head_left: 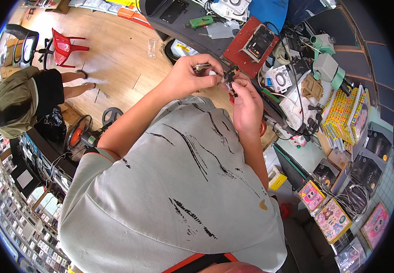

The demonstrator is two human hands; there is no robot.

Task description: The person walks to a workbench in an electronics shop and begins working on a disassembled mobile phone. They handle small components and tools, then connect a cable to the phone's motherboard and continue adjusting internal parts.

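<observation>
My left hand (188, 76) is closed, with a short metallic piece (201, 67) showing between its fingers; its kind is unclear. A small white bit (212, 73) shows by the left fingertips. Close in front of them, my right hand (248, 101) pinches a small black part (229, 76) with thin, uneven ends. Both hands' fingertips nearly meet around this part, above the near edge of the workbench. Beyond the right hand, an opened phone (259, 42) lies in a holder on a red repair mat (242, 59).
A green-handled tool (200, 22) lies on the dark bench. A microscope (329, 66), cables and stacked yellow booklets (345, 113) crowd the right side. At left are a red chair (65, 48), a fan (79, 132) and another person (28, 98).
</observation>
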